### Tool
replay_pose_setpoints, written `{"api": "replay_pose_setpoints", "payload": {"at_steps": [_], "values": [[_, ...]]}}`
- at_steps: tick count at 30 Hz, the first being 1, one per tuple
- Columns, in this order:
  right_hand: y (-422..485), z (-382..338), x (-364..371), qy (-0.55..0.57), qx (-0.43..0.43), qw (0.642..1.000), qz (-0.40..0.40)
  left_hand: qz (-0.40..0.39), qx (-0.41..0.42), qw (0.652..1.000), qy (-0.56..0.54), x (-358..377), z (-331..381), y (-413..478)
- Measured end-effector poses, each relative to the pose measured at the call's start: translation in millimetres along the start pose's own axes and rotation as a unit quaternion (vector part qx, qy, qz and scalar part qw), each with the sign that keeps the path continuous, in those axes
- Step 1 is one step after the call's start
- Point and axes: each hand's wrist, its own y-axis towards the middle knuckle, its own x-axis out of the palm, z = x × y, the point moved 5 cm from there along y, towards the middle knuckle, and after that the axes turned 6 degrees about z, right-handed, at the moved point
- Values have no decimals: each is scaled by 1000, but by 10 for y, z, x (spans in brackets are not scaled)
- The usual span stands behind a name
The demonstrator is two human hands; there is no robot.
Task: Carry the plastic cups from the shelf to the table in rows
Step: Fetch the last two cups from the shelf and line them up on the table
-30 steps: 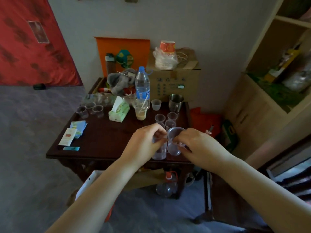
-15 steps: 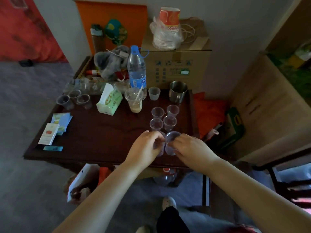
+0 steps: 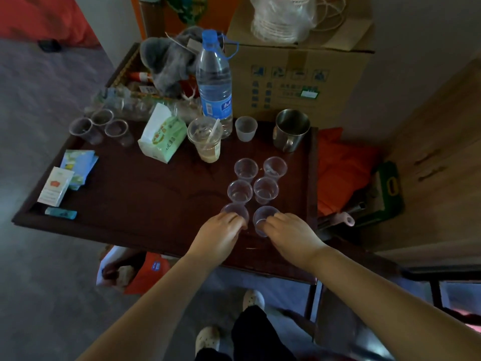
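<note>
On the dark wooden table [image 3: 145,199] several clear plastic cups stand in two columns, the far pair [image 3: 246,168] and the middle pair [image 3: 266,190] upright. My left hand [image 3: 221,234] grips the near-left clear cup [image 3: 234,211], which rests on the tabletop. My right hand [image 3: 291,237] holds the near-right clear cup [image 3: 264,217] beside it, also down at the table. Both cups sit just in front of the middle pair. Three more clear cups [image 3: 100,127] stand at the table's far-left corner.
A water bottle [image 3: 214,84], a drink cup with a straw [image 3: 205,139], a tissue pack [image 3: 162,136], a small white cup [image 3: 246,128] and a metal mug [image 3: 291,130] crowd the back. A cardboard box [image 3: 299,79] stands behind. Cards [image 3: 56,186] lie at the left edge.
Both hands have lowered their cups from mid-air down onto the table and moved them apart, side by side in front of the standing cups. The camera has tilted down and closer.
</note>
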Motion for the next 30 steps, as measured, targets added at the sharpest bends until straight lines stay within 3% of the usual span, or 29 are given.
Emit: {"api": "replay_pose_setpoints", "payload": {"at_steps": [15, 30], "values": [[175, 140, 420, -11, -2, 1000, 27, -16, -7, 1000, 3, 371, -257, -12], [58, 181, 442, 24, 76, 995, 52, -32, 11, 999, 2, 374, -243, 10]]}}
